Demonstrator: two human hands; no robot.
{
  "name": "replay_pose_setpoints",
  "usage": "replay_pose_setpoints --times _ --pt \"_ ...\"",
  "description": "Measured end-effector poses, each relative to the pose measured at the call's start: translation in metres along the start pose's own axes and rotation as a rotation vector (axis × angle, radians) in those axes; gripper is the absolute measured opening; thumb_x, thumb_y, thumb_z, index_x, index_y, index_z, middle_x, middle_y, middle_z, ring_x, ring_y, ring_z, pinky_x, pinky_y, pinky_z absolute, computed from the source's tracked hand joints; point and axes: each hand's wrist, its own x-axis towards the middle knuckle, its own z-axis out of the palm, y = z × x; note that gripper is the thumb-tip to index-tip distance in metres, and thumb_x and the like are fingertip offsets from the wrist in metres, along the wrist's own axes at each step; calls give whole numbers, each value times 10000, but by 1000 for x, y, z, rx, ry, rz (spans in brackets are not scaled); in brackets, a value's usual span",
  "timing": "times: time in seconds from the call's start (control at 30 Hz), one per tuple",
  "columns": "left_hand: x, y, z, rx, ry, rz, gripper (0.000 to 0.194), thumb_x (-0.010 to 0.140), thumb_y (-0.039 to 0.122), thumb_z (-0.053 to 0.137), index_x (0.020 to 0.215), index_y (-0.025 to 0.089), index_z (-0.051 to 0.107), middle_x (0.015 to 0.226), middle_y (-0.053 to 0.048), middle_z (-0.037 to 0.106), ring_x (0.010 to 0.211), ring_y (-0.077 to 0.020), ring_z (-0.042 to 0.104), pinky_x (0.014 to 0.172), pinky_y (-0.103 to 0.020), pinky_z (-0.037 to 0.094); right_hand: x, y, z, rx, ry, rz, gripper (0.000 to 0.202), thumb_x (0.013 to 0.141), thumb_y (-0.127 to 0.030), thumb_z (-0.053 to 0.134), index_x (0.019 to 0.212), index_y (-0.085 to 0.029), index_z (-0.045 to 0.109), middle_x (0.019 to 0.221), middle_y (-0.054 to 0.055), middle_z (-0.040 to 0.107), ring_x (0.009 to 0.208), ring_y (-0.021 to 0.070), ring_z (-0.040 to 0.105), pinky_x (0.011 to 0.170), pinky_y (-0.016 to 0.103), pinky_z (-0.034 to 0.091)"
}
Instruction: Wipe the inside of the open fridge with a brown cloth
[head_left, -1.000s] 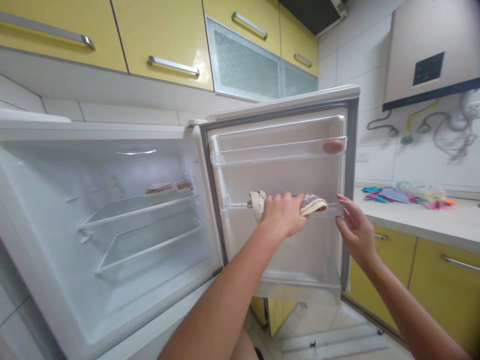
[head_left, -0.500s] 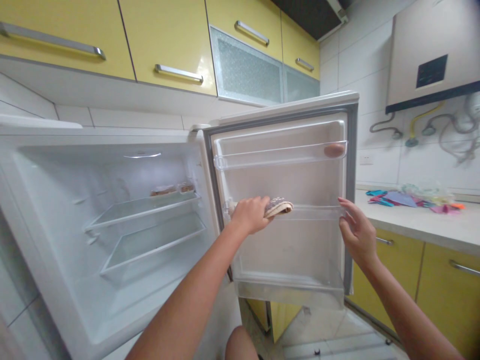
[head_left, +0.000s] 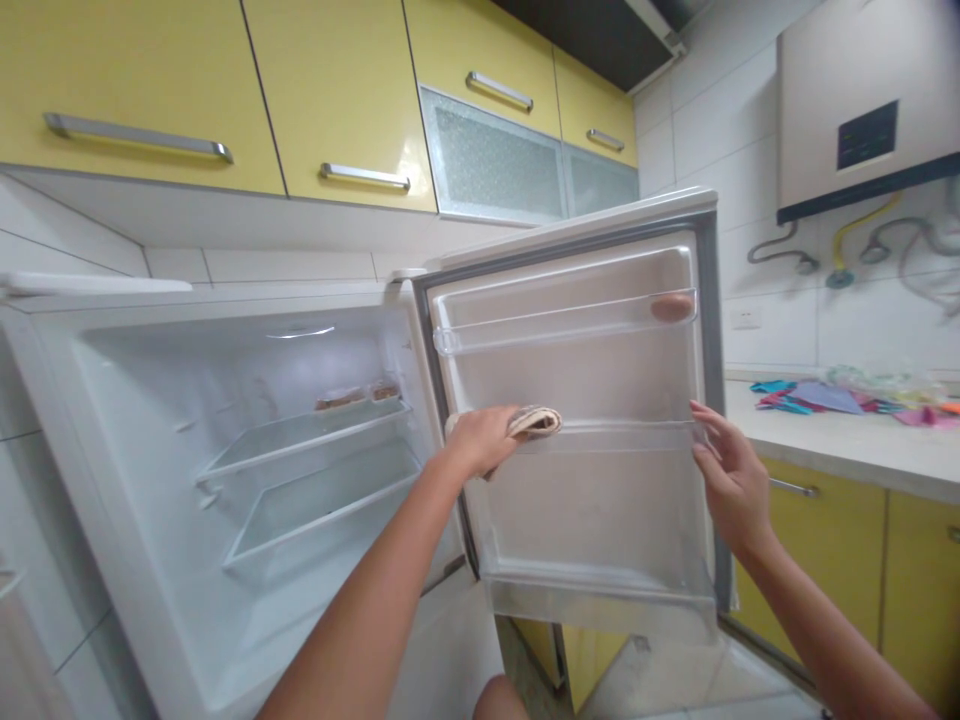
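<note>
The refrigerator door (head_left: 577,520) stands open, its inner side facing me. My left hand (head_left: 480,440) is closed on a folded patterned cloth (head_left: 538,422), at the hinge-side end of the clear middle door shelf (head_left: 622,437). At the other end of that shelf is my right hand (head_left: 727,470), fingers curled around its corner; the exact contact is partly hidden. An egg (head_left: 671,306) rests in the upper door shelf (head_left: 540,330). Left of the door lies the lit compartment with two glass shelves (head_left: 322,495).
Small food packs (head_left: 341,399) sit on the upper glass shelf. Yellow wall cabinets (head_left: 337,90) hang above. On the right, a counter (head_left: 862,440) holds colourful cloths or gloves (head_left: 832,397) below a water heater (head_left: 847,110).
My left hand has slid the cloth leftward along the middle door shelf toward the hinge. My right hand remains at the shelf's right end. The view has shifted slightly.
</note>
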Motion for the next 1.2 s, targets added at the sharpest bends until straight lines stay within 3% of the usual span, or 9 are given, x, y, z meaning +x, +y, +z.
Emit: replay_pose_setpoints --times 0.1,0.17,0.3,0.4,0.57,0.83,0.97,1.07,1.2 --pt "1 16 24 131 -101 100 343 773 540 748 950 254 680 1023 -60 720 1041 -256 659 964 -400 512 -1 -2 2 -12 23 9 400 884 -301 582 1279 -259 631 1445 114 606 1380 279 542 1187 550 408" --pt "3 31 44 331 -204 258 466 733 651 721 979 259 666 1003 -85 718 1040 -305 665 954 -420 499 -2 -2 2 -19 23 6 429 879 -286 579 1305 -263 623 1452 104 601 1387 271 535 1197 541 400" --pt "5 69 88 608 -331 556 844 803 879 269 1222 217 582 1178 -155 682 1092 -351 651 922 -501 500 -5 3 1 3 18 32 503 858 -276 611 1360 -276 584 1445 93 599 1360 272 555 1188 536 407" --pt "3 89 115 639 -326 603 775 888 783 183 1254 207 551 1203 -156 682 1114 -333 652 936 -508 500 -5 9 0 34 63 70 454 848 -308 643 1296 -249 599 1302 112 665 1224 282 642 1120 537 471" --pt "4 92 130 701 -257 591 496 925 604 438 1219 219 545 1174 -129 692 1060 -298 684 891 -453 525 -1 18 -2 -4 80 56 419 826 -313 659 1235 -245 606 1176 89 689 1110 270 675 1061 511 511" --pt "11 57 92 708 -271 532 406 892 560 539 1173 269 568 1130 -112 731 1015 -301 712 828 -410 534 -4 -2 -1 -144 22 -19 495 888 -290 552 1382 -272 576 1413 96 618 1325 273 580 1113 513 497" --pt "22 28 51 586 -285 414 379 859 565 559 1098 287 655 1091 -91 764 1000 -316 712 846 -399 519 -3 -8 0 -182 33 -8 490 889 -270 530 1374 -260 591 1410 99 626 1322 269 586 1108 500 505" --pt "40 4 15 323 -357 259 356 787 499 648 1061 285 724 1050 -29 782 987 -279 706 841 -340 513 -2 -7 1 -156 36 -3 490 889 -269 533 1375 -256 592 1424 100 620 1346 271 568 1150 513 462" --pt "65 -22 -26 298 -371 140 277 740 390 647 915 216 774 809 -13 772 749 -220 690 680 -297 515 -5 -6 4 -115 56 -28 483 895 -254 532 1374 -251 594 1425 98 619 1360 261 557 1177 508 436"
